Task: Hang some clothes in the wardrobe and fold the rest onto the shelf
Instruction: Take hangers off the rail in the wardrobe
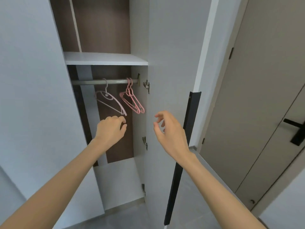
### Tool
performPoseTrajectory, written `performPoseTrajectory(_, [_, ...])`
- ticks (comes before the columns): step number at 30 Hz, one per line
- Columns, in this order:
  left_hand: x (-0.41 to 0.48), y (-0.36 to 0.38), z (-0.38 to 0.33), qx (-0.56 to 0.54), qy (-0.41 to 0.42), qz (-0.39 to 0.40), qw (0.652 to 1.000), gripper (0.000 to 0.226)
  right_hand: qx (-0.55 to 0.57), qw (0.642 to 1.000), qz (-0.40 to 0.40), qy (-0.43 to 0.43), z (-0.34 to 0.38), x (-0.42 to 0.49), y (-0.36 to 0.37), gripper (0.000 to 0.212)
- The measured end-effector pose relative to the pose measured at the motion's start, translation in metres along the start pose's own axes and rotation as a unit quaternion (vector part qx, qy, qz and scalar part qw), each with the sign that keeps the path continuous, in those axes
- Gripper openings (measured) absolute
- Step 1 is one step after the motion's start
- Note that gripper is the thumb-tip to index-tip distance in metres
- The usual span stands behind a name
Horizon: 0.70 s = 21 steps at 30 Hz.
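Place: a home, at a clothes-storage corner.
Storage: tall pale grey built-in wardrobe [165,63], door swung open, dark brown wood-look back.
Inside: flat white shelf [105,59] above a grey metal hanging rail [89,82].
On the rail: pink plastic hangers [132,100], one pale plastic hanger [110,103].
Beside it: taupe room door [264,80] with black lever handle [297,131].
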State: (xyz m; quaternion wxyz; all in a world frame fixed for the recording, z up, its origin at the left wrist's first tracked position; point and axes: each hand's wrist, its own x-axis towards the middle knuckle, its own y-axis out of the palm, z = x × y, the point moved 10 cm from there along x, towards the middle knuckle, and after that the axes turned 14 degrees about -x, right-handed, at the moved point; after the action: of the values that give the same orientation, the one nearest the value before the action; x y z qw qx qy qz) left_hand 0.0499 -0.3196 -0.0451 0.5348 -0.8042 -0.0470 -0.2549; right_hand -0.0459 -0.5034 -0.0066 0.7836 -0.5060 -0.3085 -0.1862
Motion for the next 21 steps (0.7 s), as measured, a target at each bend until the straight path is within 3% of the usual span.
performPoseTrajectory(5, [-0.012,-0.049,0.104,0.03,-0.091,-0.125,0.987,0.053,0.064,0.996,0.054,-0.002,0.026,0.03,0.065,0.015])
performPoseTrajectory(9, [-0.005,-0.064,0.182,0.058,-0.166,-0.158,0.972,0.078,0.053,0.994,0.088,-0.022,0.057,0.058,0.12,0.017])
performPoseTrajectory(16, [0.056,-0.052,0.246,0.125,-0.176,-0.186,0.959,0.102,0.041,0.991,0.128,-0.004,0.09,0.118,0.209,0.025])
performPoseTrajectory(21, [0.093,-0.032,0.272,0.127,-0.154,-0.194,0.961,0.1,0.032,0.988,0.149,0.015,0.095,0.147,0.257,0.025])
